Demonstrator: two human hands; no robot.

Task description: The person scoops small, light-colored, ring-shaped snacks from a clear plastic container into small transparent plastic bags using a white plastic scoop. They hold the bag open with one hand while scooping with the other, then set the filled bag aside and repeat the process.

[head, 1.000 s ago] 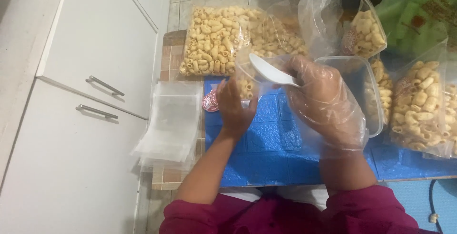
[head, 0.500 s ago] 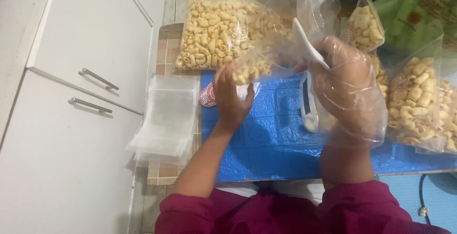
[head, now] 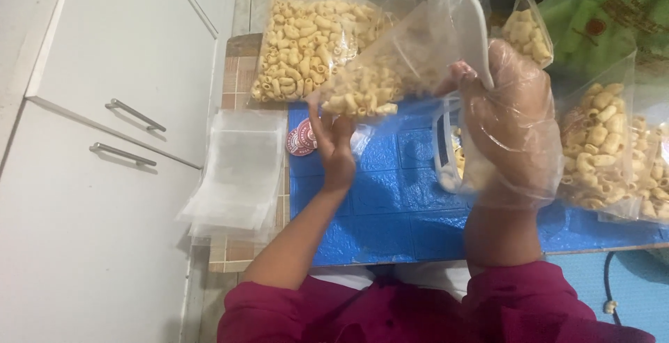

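A small clear bag (head: pixel 390 78), partly filled with pale tube-shaped snacks, was held tilted above the blue tabletop (head: pixel 390 203). Its lower end was supported by the bare left hand (head: pixel 333 141), whose fingers were closed on the plastic from beneath. The upper, open end of the bag was gripped by the right hand (head: pixel 509 127), which was covered by a loose clear plastic glove. A white plastic scoop (head: pixel 474 36) was also clasped in that hand, with its bowl pointed upward beside the bag's mouth. A large bag of the same snacks (head: pixel 306 36) was laid behind the small one. More filled bags (head: pixel 606 148) were stacked at the right. A pile of empty clear bags (head: pixel 237 176) was spread at the left, near white cabinet doors (head: pixel 118 106).
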